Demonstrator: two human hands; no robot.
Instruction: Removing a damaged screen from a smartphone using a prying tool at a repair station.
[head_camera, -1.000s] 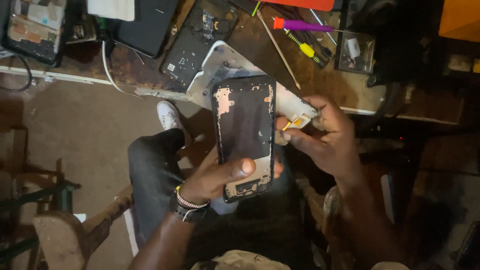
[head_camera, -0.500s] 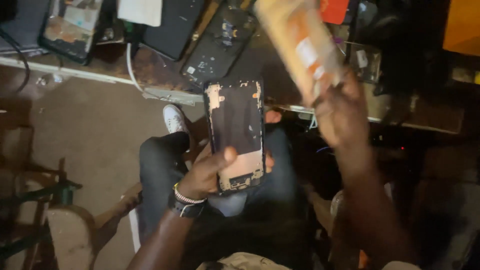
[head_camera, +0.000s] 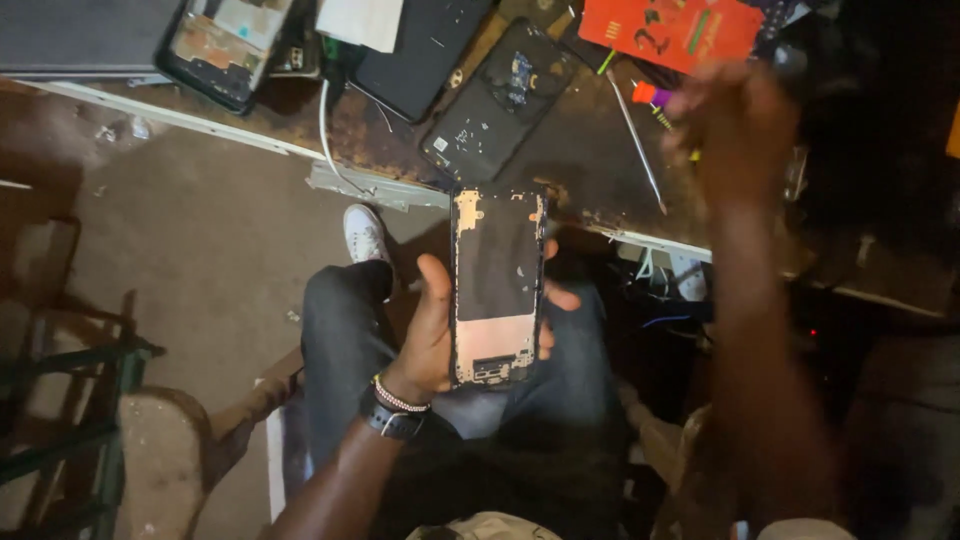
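My left hand (head_camera: 432, 335) was clamped on the opened phone frame (head_camera: 495, 285), thumb laid along its near edge and my fingertips (head_camera: 560, 297) curling round the far one, so the frame stood upright above my lap with its bare inner side facing me. My right hand (head_camera: 735, 125) was raised well away from the frame, over the workbench (head_camera: 580, 170); it was blurred, and I could not tell whether its fingers were together or apart. Just beyond that hand lay a red card (head_camera: 675, 30), and beside it a thin metal rod (head_camera: 637, 140). Past the top of the frame a black back cover (head_camera: 495, 100) rested on the bench.
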